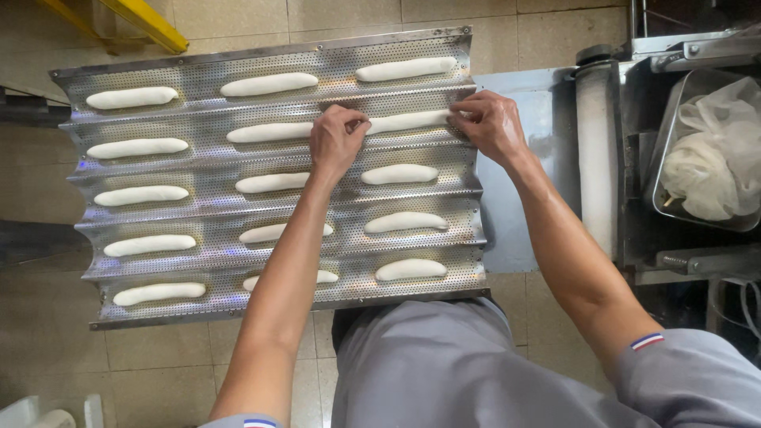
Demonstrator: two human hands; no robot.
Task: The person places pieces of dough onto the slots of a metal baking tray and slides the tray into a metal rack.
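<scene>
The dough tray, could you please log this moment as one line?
left hand: pinches dough stick end | right hand: holds other end | perforated tray: second channel

The dough piece [408,121] was a long, pale, smooth roll, lying lengthwise in the second groove from the far edge of the perforated metal baguette tray [198,214], in its right-hand column. The left hand [337,139] pinched its left end with fingertips; the right hand [491,123] pressed its right end. It lay straight and level in the channel, between a similar roll beyond it and another nearer. The tray itself was silvery, wavy, five-grooved, and held rows of like rolls.
</scene>
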